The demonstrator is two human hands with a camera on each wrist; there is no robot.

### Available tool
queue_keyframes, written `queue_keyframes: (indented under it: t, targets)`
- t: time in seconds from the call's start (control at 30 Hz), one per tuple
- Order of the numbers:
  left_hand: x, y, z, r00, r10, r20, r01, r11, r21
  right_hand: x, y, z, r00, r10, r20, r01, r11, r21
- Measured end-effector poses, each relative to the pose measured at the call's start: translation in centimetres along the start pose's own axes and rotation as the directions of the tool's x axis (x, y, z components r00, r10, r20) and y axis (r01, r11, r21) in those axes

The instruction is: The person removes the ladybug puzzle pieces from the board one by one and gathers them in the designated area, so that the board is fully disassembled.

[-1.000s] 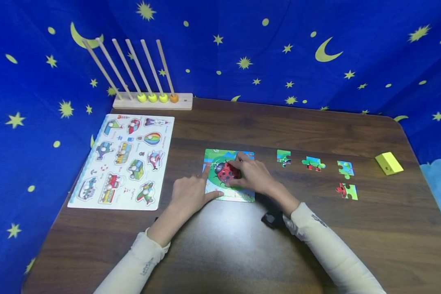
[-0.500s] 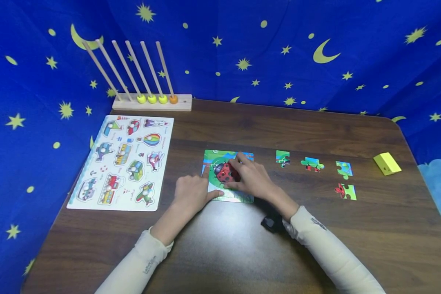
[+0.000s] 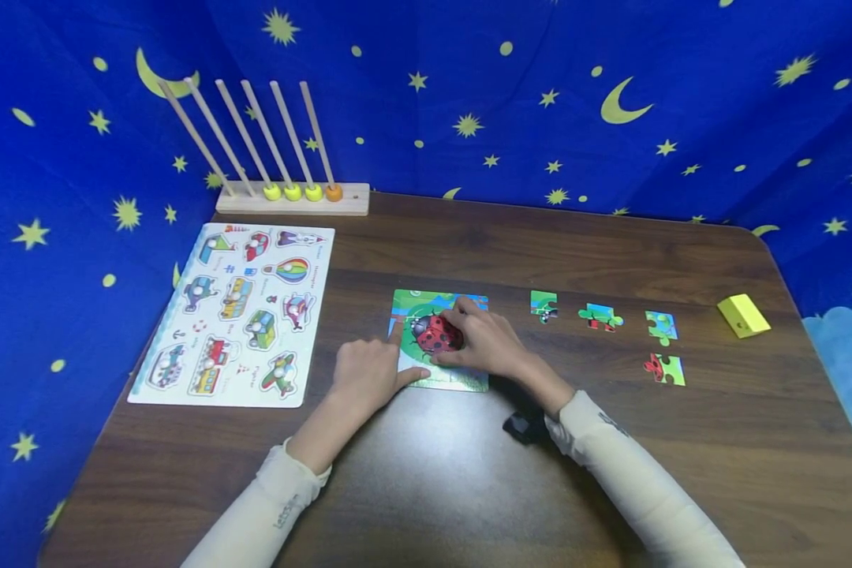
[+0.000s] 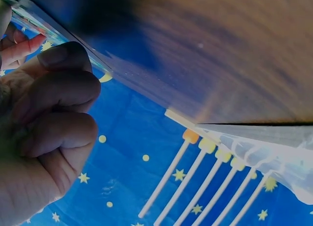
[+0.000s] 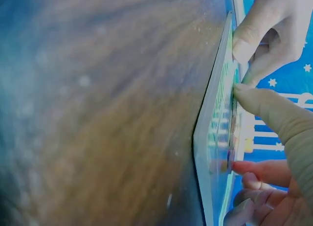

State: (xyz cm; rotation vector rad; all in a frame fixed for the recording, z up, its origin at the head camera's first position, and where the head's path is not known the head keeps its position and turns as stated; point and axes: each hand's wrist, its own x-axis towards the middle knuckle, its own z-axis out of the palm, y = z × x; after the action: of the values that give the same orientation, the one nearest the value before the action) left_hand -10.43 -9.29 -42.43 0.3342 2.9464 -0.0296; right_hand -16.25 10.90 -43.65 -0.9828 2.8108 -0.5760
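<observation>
A square ladybug jigsaw puzzle (image 3: 443, 380) lies flat at the middle of the table. My left hand (image 3: 366, 371) steadies its near left corner, index finger straight along the left edge and thumb on the near edge. In the left wrist view the other fingers (image 4: 73, 96) of that hand are curled into the palm. My right hand (image 3: 490, 339) reaches in from the right. Its thumb and index finger pinch a puzzle piece (image 3: 436, 334) within the picture, showing part of the ladybug's red body. The hand hides the puzzle's right middle.
Several loose jigsaw pieces (image 3: 601, 317) lie to the right, with a yellow block (image 3: 743, 315) beyond them. A vehicle peg puzzle board (image 3: 230, 315) lies at the left. Behind it stands a wooden rack with upright rods and beads (image 3: 293, 199), near the blue starry curtain (image 3: 511, 95).
Both hands keep their places on the puzzle, and the loose pieces stay where they were. Only the head view has shifted slightly.
</observation>
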Motion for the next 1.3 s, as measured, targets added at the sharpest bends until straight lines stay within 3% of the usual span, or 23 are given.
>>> queue_keyframes:
  t: [0.23,0.47,0.67,0.9,1.17,1.3]
  targets:
    - [0.2,-0.1,0.2,1.0,-0.005,0.019,0.006,1.0,-0.026,-0.4,0.8,-0.6,1.0,0.002,0.002,-0.002,1.0,-0.005]
    - [0.1,-0.2,0.2,0.999,-0.014,0.039,0.016,0.999,-0.048,-2.4,2.6,-1.9,1.0,0.022,-0.008,-0.022,1.0,0.004]
    - [0.0,-0.4,0.4,1.0,-0.01,0.017,0.011,0.998,-0.062,-5.0,4.4,-3.3,0.997,0.074,0.003,-0.074,0.997,0.026]
    - [0.1,-0.3,0.4,1.0,-0.005,0.008,0.005,0.998,-0.069,-8.4,7.2,-4.8,0.993,0.116,-0.038,-0.117,0.993,-0.027]
    - [0.0,-0.2,0.3,1.0,0.008,-0.008,-0.008,0.998,-0.061,-13.2,10.6,-6.4,0.98,0.177,-0.086,-0.182,0.982,-0.051]
    - [0.0,-0.1,0.1,1.0,0.011,-0.014,-0.012,0.998,-0.061,-15.0,11.9,-6.9,0.971,0.228,-0.071,-0.232,0.971,-0.063]
